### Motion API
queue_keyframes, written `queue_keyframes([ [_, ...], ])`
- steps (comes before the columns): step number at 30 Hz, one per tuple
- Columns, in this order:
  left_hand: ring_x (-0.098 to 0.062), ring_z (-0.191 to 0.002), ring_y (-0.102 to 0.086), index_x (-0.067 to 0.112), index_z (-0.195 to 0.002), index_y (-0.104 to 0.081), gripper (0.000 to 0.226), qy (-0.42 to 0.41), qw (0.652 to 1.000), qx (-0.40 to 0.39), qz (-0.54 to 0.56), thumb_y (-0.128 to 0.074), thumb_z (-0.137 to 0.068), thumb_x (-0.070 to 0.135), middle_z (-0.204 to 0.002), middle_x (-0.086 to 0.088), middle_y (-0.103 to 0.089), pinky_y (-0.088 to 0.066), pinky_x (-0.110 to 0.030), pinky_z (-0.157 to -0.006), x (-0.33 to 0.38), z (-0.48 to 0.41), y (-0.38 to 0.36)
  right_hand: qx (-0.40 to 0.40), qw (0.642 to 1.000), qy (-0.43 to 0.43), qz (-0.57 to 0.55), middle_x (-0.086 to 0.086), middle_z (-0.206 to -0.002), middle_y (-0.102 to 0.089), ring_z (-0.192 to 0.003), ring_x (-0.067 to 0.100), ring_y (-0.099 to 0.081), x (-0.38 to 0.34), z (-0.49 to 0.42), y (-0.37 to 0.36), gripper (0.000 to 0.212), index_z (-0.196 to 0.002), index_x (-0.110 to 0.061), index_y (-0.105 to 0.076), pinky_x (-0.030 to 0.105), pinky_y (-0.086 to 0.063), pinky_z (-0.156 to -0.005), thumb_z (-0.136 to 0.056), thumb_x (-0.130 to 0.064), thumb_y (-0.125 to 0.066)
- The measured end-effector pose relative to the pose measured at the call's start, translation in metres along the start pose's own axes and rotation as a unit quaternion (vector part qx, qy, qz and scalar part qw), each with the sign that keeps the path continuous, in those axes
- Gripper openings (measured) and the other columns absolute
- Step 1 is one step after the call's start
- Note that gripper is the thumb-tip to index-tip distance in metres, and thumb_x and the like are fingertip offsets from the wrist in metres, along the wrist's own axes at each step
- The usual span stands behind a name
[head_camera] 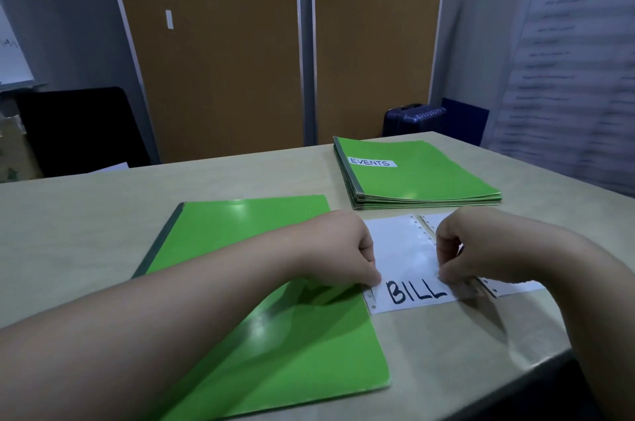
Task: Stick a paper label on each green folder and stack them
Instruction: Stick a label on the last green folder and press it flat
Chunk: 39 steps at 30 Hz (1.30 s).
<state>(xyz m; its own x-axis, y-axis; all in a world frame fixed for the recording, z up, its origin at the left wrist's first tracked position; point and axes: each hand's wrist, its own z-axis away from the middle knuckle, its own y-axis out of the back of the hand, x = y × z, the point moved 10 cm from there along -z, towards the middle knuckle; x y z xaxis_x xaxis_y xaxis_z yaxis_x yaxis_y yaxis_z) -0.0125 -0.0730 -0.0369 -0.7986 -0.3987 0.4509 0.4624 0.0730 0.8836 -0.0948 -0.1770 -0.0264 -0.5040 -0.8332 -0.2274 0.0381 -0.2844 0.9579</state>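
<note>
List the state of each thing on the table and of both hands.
Stack of green folders: piled flat, top one labelled EVENTS.
Single green folder: closed, flat, no label.
BILL label: on its backing sheet, pinched at both ends.
Left hand: fingers closed on label.
Right hand: fingers closed on label.

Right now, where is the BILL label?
In the head view, the BILL label lies on the table just right of the single green folder, pinched between left hand and right hand.
</note>
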Motion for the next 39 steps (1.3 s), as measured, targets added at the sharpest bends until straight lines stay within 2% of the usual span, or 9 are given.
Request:
queue_keyframes([
  [4,-0.001,-0.040,-0.040,0.021,-0.050,-0.051,0.038,0.013,0.999,-0.018,0.049,-0.068,-0.085,0.024,-0.040,0.016,-0.045,-0.034,-0.022,-0.052,-0.006,-0.001,0.000,0.008,1.000,-0.012,0.010,0.002,-0.079,-0.073,-0.064,0.014,-0.060,0.000,0.003,0.000,0.006,-0.077,-0.015,-0.068,0.026,-0.048,-0.057,-0.077,-0.012,-0.062],
  [7,-0.017,-0.085,-0.068,0.021,-0.062,-0.063,0.023,0.009,0.994,-0.023,0.102,-0.071,-0.083,0.025,-0.084,0.005,-0.073,-0.054,-0.035,-0.081,-0.010,0.004,0.006,0.009,1.000,-0.008,0.009,0.006,-0.080,-0.072,-0.065,0.017,-0.061,0.000,0.004,0.004,0.006,-0.078,-0.012,-0.063,0.034,-0.053,-0.068,-0.083,-0.012,-0.060],
  [9,-0.030,-0.113,-0.063,0.021,-0.065,-0.069,0.017,-0.002,0.990,-0.024,0.138,-0.073,-0.082,0.024,-0.105,0.001,-0.074,-0.046,-0.050,-0.102,-0.012,0.006,0.010,0.008,1.000,-0.003,-0.018,0.007,-0.079,-0.071,-0.072,0.021,-0.068,-0.002,0.007,0.009,0.012,-0.074,-0.014,-0.057,0.037,-0.056,-0.070,-0.086,-0.011,-0.058],
  [11,-0.034,-0.118,-0.059,0.023,-0.065,-0.071,0.014,-0.012,0.987,-0.021,0.158,-0.074,-0.079,0.027,-0.108,0.004,-0.074,-0.041,-0.054,-0.106,-0.015,0.009,0.017,0.014,0.998,0.005,-0.056,0.007,-0.079,-0.071,-0.075,0.020,-0.069,-0.005,0.008,0.015,0.015,-0.074,-0.014,-0.055,0.031,-0.057,-0.063,-0.089,-0.010,-0.055],
  [14,-0.033,-0.110,-0.062,0.023,-0.075,-0.074,0.011,-0.019,0.986,0.001,0.168,-0.073,-0.074,0.034,-0.111,-0.008,-0.072,-0.044,-0.047,-0.104,-0.025,0.015,0.033,0.030,0.995,0.024,-0.088,0.004,-0.074,-0.071,-0.068,0.017,-0.064,-0.017,0.006,0.021,0.012,-0.075,-0.014,-0.057,0.029,-0.049,-0.058,-0.086,-0.009,-0.055],
  [16,-0.021,-0.085,-0.061,0.017,-0.084,-0.071,0.009,-0.018,0.984,0.012,0.175,-0.071,-0.084,0.026,-0.103,-0.010,-0.072,-0.046,-0.033,-0.085,-0.035,0.022,0.045,0.044,0.993,0.044,-0.099,0.003,-0.070,-0.069,-0.064,0.019,-0.057,-0.032,0.004,0.025,0.010,-0.076,-0.014,-0.058,0.033,-0.043,-0.057,-0.085,-0.012,-0.056],
  [23,-0.007,-0.059,-0.042,0.017,-0.081,-0.067,0.011,0.031,0.988,0.027,0.146,-0.064,-0.090,0.022,-0.063,0.015,-0.058,-0.033,-0.020,-0.058,-0.094,0.059,0.077,0.062,0.978,0.140,-0.140,-0.001,-0.070,-0.058,-0.064,0.015,-0.053,-0.107,-0.010,0.018,0.011,-0.076,-0.014,-0.057,0.025,-0.042,-0.058,-0.087,-0.012,-0.061],
  [30,-0.017,-0.077,-0.046,0.023,-0.077,-0.073,0.025,0.070,0.988,0.033,0.136,-0.073,-0.069,0.046,-0.078,-0.001,-0.060,-0.034,-0.034,-0.077,-0.157,0.096,0.094,0.024,0.977,0.176,-0.117,-0.003,-0.077,-0.063,-0.071,0.022,-0.061,-0.176,-0.029,-0.005,0.006,-0.083,-0.015,-0.060,0.039,-0.054,-0.071,-0.086,-0.017,-0.064],
  [39,-0.011,-0.069,-0.051,0.018,-0.072,-0.072,0.009,0.106,0.982,0.036,0.149,-0.075,-0.081,0.019,-0.071,0.002,-0.062,-0.040,-0.028,-0.072,-0.208,0.120,0.102,-0.012,0.976,0.192,-0.101,-0.010,-0.067,-0.057,-0.059,0.007,-0.047,-0.228,-0.049,-0.027,0.007,-0.080,-0.017,-0.061,0.023,-0.039,-0.055,-0.086,-0.017,-0.063],
])
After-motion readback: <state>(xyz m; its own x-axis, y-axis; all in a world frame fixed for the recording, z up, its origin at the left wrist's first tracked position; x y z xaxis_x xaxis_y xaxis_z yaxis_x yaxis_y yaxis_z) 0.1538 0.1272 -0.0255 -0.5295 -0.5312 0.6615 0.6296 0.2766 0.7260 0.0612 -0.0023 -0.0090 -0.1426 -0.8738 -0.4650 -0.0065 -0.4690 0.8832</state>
